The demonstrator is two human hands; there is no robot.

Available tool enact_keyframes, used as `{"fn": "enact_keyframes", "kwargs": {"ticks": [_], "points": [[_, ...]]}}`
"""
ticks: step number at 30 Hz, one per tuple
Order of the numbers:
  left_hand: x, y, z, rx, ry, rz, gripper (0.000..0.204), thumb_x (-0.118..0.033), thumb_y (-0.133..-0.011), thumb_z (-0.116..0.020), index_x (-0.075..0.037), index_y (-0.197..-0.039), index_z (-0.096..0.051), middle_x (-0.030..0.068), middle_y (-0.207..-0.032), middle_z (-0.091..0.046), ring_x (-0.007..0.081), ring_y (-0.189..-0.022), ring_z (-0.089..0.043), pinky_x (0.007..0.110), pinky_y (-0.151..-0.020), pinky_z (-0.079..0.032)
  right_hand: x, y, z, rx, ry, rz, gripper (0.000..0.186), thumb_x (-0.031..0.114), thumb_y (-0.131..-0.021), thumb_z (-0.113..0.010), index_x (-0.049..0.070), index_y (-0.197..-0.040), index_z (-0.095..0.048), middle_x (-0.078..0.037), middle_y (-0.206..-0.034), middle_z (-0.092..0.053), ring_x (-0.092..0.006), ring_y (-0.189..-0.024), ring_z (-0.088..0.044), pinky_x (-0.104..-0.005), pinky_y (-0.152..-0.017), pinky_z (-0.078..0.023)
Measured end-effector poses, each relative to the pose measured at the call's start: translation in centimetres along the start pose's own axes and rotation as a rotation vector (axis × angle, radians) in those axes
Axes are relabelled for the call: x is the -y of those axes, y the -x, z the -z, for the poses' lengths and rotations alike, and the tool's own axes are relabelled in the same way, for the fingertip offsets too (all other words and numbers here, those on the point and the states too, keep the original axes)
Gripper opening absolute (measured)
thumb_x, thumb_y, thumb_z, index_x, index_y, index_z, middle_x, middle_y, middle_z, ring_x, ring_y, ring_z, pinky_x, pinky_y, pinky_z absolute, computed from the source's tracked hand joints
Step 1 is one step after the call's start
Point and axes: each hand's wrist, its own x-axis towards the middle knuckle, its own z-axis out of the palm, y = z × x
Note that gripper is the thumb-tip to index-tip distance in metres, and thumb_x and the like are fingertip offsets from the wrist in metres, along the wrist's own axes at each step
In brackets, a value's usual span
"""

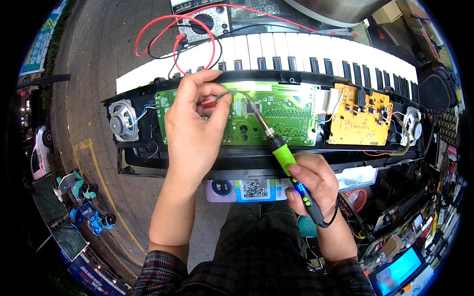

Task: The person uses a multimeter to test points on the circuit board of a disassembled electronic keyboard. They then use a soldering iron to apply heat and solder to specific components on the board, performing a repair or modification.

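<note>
Left hand (195, 123): curled, fingers closed around a small red piece (209, 103), kind unclear.
Right hand (318, 182): gripped the soldering iron (285, 157) by its handle.
Green circuit board (291, 130): lay left of the middle in the black keyboard casing (237, 173).
Technique: steady wrist and brief heat seemed wisest beside that square chip (250, 112).

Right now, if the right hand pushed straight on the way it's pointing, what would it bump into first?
The tip of the soldering iron in the right hand would probably meet the green circuit board first; I can't tell whether it already touches.
</note>
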Motion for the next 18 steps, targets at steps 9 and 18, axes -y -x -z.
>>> {"fn": "enact_keyframes", "kwargs": {"ticks": [9, 18], "points": [[0.05, -0.18, 0.04, 0.011, 0.052, 0.027, 0.043, 0.004, -0.095, -0.080, -0.002, -0.134, -0.062, 0.0014, -0.103, -0.075, 0.0046, -0.087, -0.065, 0.021, -0.076, -0.052, 0.12, -0.27, 0.05, 0.007, -0.009, 0.002, 0.047, 0.009, -0.079, -0.087, -0.002, -0.122, -0.073, -0.019, -0.110, -0.072, -0.0360, -0.095, -0.075, -0.0434, -0.081, -0.064], [0.14, -0.46, -0.16, -0.019, 0.143, 0.090, 0.047, 0.004, -0.094, -0.081, -0.002, -0.135, -0.060, 0.0025, -0.103, -0.077, 0.0036, -0.086, -0.065, 0.019, -0.074, -0.050, 0.05, -0.05, 0.02, 0.008, 0.001, -0.001, 0.046, 0.010, -0.079, -0.087, -0.002, -0.122, -0.073, -0.020, -0.110, -0.072, -0.0367, -0.095, -0.075, -0.0440, -0.081, -0.064]]}}
